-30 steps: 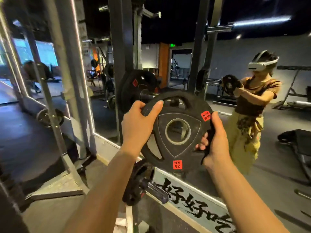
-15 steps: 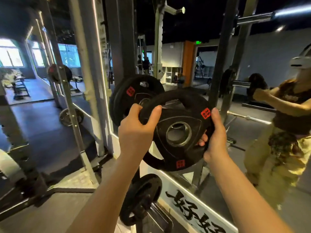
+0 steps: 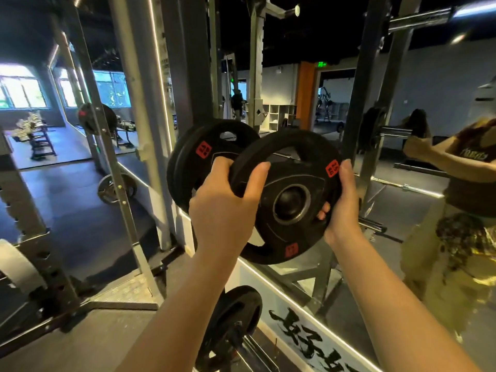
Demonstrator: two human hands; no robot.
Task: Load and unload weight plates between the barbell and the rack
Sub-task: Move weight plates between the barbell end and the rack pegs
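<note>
I hold a small black weight plate (image 3: 287, 200) with red labels up in front of me at chest height. My left hand (image 3: 225, 210) grips its left rim, thumb on the face. My right hand (image 3: 342, 202) grips its right rim, fingers curled behind. A dark round peg end shows in the plate's centre hole. Just behind and to the left, larger black plates (image 3: 198, 157) hang on the rack's storage peg. Below, another black plate (image 3: 236, 315) sits on a lower peg.
A grey rack upright (image 3: 150, 108) stands left of the plates. A wall mirror (image 3: 402, 170) behind shows a person's reflection with a plate. A chrome bar end (image 3: 418, 18) juts out at the top right. More rack posts and plates stand at the left.
The held plate has moved closer to the stored plates, and the peg end now fills its centre hole. My view has swung slightly left. Both hands keep their grip.
</note>
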